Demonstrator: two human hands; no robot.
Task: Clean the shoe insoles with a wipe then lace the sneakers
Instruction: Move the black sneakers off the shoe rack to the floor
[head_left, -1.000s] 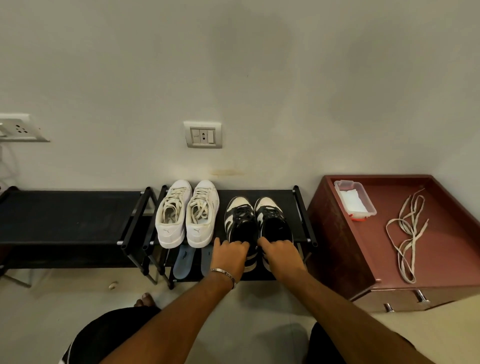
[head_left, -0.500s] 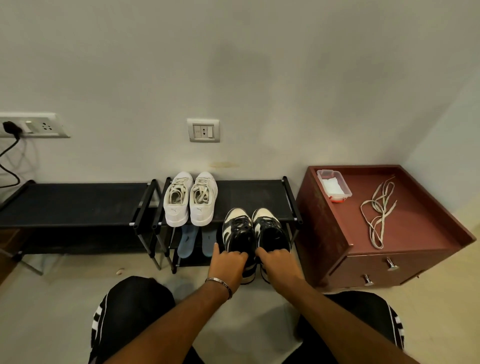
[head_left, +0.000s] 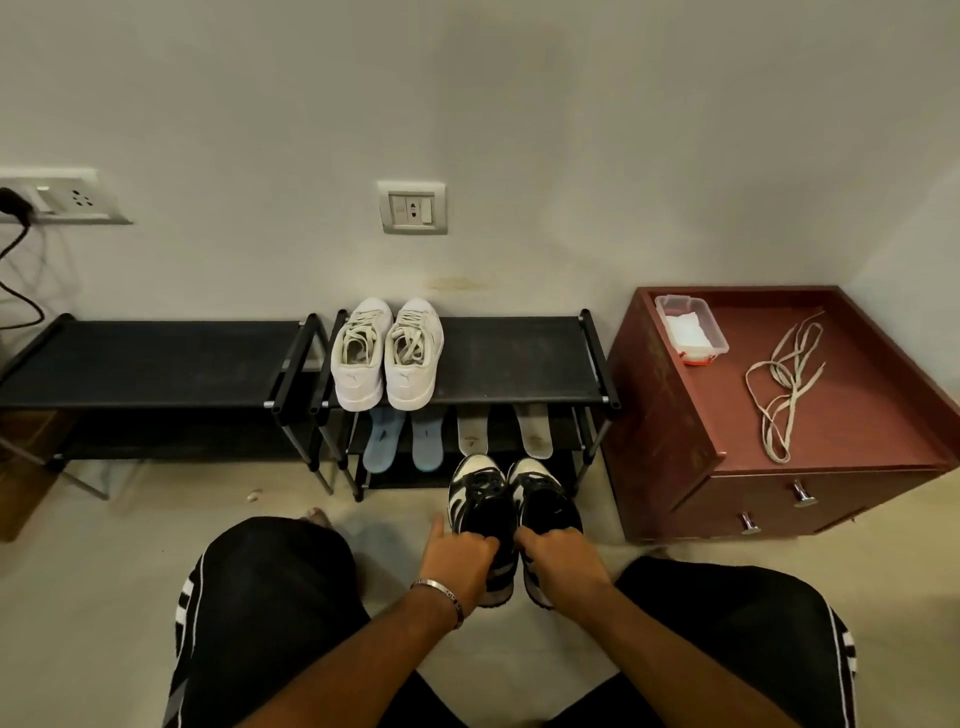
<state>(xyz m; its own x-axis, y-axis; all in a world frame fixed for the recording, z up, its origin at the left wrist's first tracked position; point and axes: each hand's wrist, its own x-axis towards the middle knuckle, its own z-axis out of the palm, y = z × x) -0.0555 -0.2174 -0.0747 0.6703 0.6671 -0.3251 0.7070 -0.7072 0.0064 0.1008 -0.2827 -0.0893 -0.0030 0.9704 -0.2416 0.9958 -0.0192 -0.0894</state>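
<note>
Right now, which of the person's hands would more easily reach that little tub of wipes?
The right hand, probably. The wipe tub sits on the red cabinet, on the person's right. The left hand would have to cross over. Both hands grip the black-and-white sneakers, so one must let go first.

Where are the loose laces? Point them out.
In the head view the loose laces lie in a tangle on top of the red-brown cabinet at right, just right of the clear plastic box.

No words or numbers can be read; only a small leaping-cat logo shows faintly on the heels of the white lace-up leather sneakers (head_left: 387, 353).
</note>
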